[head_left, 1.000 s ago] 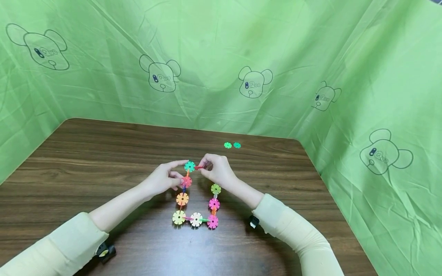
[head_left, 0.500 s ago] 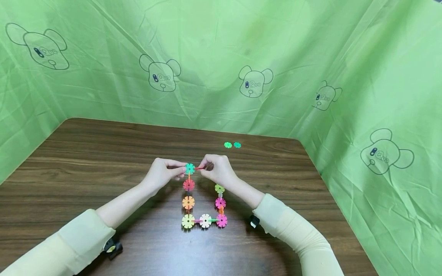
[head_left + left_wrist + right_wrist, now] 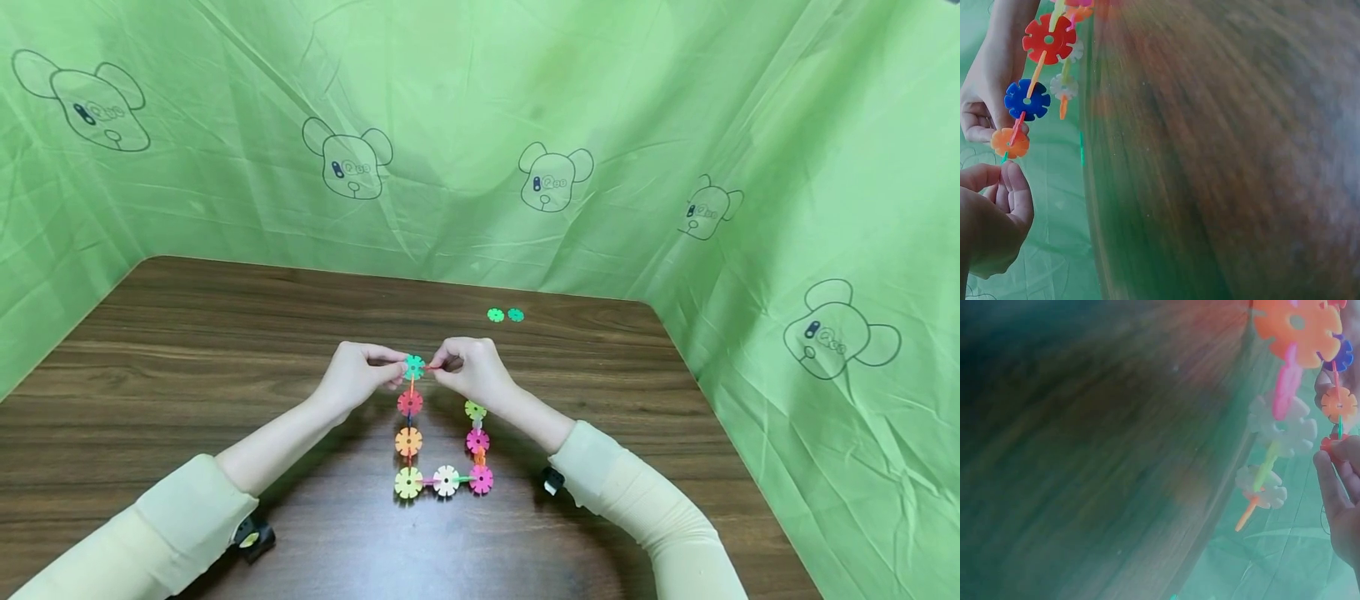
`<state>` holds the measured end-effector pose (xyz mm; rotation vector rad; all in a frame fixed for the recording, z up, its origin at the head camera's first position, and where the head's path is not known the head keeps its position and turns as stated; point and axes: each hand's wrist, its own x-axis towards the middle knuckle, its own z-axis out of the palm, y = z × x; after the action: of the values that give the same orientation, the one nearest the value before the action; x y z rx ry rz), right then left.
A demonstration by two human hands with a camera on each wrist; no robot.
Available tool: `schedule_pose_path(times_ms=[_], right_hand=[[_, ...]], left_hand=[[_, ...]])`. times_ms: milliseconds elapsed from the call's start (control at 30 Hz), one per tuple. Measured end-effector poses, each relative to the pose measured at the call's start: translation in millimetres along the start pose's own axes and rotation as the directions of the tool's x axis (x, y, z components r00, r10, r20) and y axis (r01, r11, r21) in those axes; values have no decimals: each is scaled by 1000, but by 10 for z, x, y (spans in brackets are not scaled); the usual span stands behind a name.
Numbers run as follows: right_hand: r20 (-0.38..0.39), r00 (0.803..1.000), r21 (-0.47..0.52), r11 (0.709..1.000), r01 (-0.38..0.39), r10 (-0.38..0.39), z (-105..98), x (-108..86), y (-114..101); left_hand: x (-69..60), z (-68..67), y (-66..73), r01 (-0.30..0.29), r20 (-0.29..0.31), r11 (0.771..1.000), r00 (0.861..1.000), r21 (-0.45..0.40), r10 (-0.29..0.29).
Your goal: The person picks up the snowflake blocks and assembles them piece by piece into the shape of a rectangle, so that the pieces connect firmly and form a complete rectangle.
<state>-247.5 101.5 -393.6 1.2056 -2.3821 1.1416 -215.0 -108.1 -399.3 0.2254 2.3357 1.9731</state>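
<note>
Slotted plastic flower discs form a U-shaped chain, its pieces alternately face-on and edge-on. My left hand [image 3: 358, 377] pinches the teal disc [image 3: 415, 367] at the chain's upper left end between thumb and fingers. Just right of it, my right hand [image 3: 471, 367] pinches a red disc [image 3: 1331, 444], which meets the teal disc's edge. Below the teal disc run a red disc [image 3: 409, 403], an orange disc [image 3: 408, 442] and a pale yellow disc [image 3: 408, 482]. The other side ends in a lime disc [image 3: 476, 410], near my right wrist. In the left wrist view a blue disc [image 3: 1027, 100] faces the camera.
Two loose green discs, one light [image 3: 496, 315] and one darker [image 3: 516, 315], lie farther back on the brown wooden table [image 3: 247, 333]. A green curtain [image 3: 450, 100] with printed bear heads surrounds the table's back and sides.
My left hand has shifted from the red disc on the chain up to a pinch on the teal disc. The chain's lower part has swung right. The right hand has barely moved.
</note>
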Motion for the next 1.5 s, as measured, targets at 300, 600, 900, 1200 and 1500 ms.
schedule_pose_path(times_ms=[300, 600, 900, 1200, 1500], right_hand=[[26, 1000, -4, 1000, -2, 2, -4, -3, 11], [97, 995, -3, 999, -32, 33, -32, 7, 25], [150, 987, -52, 997, -51, 58, -271, -7, 211], [165, 978, -165, 981, -98, 125, -560, -20, 565], [147, 959, -218, 954, -208, 243, -773, -12, 905]], left_hand=[[16, -32, -9, 13, 47, 1000, 999, -13, -12], [36, -48, -31, 6, 110, 1000, 994, -18, -4], [44, -87, -56, 27, 113, 999, 993, 19, -29], [32, -109, -49, 25, 126, 999, 992, 33, -29], [23, -111, -33, 43, 136, 998, 989, 50, -49]])
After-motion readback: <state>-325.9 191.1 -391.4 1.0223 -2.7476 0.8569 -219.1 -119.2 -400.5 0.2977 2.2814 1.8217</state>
